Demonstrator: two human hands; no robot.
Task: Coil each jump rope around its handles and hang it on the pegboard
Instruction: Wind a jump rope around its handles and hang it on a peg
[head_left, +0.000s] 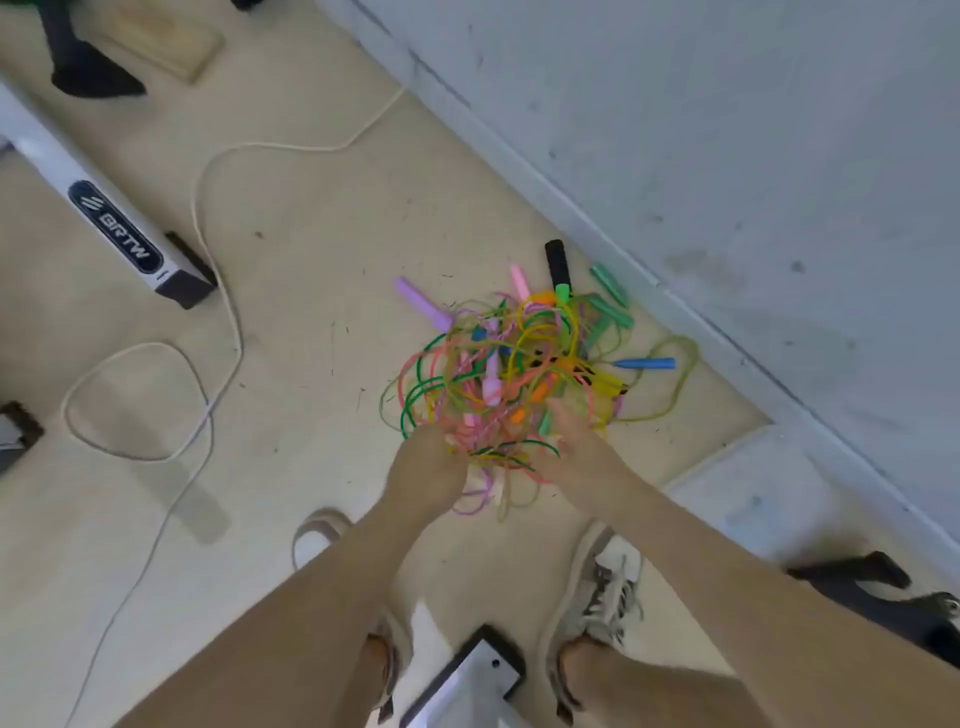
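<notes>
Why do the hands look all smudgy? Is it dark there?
Head view: the left hand and right hand are smeared by motion blur, so their grip on the jump rope pile is unclear; the floor cable looks sharper; light is soft and even, shadows faint, no glare.

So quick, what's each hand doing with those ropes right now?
Left hand: curled, gripping strands of the ropes.
Right hand: open, straight fingers reaching into the ropes, though blurred.
</notes>
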